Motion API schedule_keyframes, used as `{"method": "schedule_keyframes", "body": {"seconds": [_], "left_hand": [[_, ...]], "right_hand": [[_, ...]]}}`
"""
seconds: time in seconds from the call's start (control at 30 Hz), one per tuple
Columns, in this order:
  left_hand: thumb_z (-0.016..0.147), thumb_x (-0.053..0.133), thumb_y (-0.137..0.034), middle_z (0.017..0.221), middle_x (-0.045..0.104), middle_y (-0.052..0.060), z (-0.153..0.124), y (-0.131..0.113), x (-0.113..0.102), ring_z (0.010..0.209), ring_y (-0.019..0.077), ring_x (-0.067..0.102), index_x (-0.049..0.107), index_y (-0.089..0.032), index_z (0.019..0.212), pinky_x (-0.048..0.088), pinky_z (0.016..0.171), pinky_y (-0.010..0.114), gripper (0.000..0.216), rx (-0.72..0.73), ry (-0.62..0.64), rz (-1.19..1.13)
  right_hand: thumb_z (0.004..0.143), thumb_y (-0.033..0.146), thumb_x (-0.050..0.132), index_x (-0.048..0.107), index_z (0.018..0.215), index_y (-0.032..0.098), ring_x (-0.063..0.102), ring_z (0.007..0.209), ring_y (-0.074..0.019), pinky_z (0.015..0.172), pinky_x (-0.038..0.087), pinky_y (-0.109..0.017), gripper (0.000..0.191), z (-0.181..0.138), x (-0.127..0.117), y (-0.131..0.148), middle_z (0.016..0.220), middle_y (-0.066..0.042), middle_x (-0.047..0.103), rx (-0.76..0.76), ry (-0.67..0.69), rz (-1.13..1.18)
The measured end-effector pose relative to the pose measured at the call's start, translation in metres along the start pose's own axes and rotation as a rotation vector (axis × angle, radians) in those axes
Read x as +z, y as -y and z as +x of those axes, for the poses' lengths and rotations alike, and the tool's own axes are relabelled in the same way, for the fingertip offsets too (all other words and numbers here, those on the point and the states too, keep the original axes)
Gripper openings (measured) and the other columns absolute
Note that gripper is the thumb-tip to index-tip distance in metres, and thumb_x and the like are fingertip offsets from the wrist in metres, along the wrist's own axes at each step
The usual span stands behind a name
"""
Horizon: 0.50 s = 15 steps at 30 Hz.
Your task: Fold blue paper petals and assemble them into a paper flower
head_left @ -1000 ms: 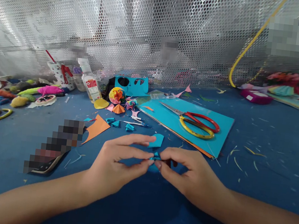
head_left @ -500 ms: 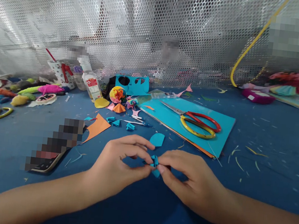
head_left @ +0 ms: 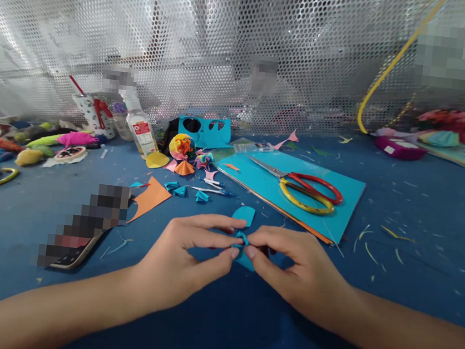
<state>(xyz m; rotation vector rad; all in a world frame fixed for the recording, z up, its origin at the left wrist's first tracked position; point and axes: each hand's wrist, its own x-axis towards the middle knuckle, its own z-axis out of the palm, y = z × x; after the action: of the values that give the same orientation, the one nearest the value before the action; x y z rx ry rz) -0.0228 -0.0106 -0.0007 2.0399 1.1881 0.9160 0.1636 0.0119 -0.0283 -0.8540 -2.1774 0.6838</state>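
Both my hands meet over the blue table, pinching one small folded piece of teal paper (head_left: 243, 252) between thumbs and fingertips. My left hand (head_left: 183, 258) grips its left side, my right hand (head_left: 292, 271) its right side. Just behind the fingers lies a loose teal paper semicircle (head_left: 244, 215). Three small folded teal cones (head_left: 186, 192) lie farther back on the table.
Red and yellow scissors (head_left: 304, 193) rest on a teal paper sheet (head_left: 337, 211) at the right. A phone (head_left: 84, 225), an orange paper scrap (head_left: 150, 197), a glue bottle (head_left: 139, 125), a paper flower ball (head_left: 182, 147) and craft clutter lie left. A perforated metal screen (head_left: 230, 45) closes the back.
The folded teal piece has been turned and pressed slightly between my fingertips; both hands stayed almost in place, shifting a little upward.
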Motion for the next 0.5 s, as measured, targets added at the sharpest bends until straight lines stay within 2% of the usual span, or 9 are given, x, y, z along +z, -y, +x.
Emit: {"method": "schedule_keyframes", "body": {"seconds": [0.3,0.4,0.5], "left_hand": [[0.072,0.063,-0.019,0.101,0.067,0.005,0.0017,-0.0033,0.0010,0.089,0.0170,0.064,0.073,-0.019,0.077,0.054,0.071,0.020,0.012,-0.122,0.016,-0.050],[0.072,0.062,-0.017,0.100,0.067,0.006,-0.0002,-0.0036,0.0009,0.088,0.0168,0.063,0.073,-0.018,0.076,0.053,0.070,0.020,0.011,-0.046,0.003,-0.019],[0.073,0.059,-0.013,0.092,0.063,0.006,-0.0017,-0.0033,0.0005,0.081,0.0143,0.061,0.072,-0.017,0.081,0.052,0.065,0.020,0.016,0.056,-0.028,0.037]], "right_hand": [[0.080,0.014,0.048,0.059,0.075,0.017,0.051,0.058,-0.0100,0.058,0.039,-0.021,0.012,-0.0052,0.0010,0.0020,0.063,0.001,0.059,-0.151,-0.033,-0.111],[0.080,0.014,0.047,0.058,0.075,0.017,0.050,0.057,-0.0096,0.056,0.038,-0.021,0.013,-0.0055,0.0012,0.0035,0.062,0.001,0.057,-0.156,-0.027,-0.110],[0.082,0.017,0.048,0.058,0.076,0.018,0.049,0.056,-0.0091,0.055,0.037,-0.020,0.012,-0.0043,0.0013,0.0026,0.063,0.002,0.057,-0.095,-0.010,-0.084]]}}
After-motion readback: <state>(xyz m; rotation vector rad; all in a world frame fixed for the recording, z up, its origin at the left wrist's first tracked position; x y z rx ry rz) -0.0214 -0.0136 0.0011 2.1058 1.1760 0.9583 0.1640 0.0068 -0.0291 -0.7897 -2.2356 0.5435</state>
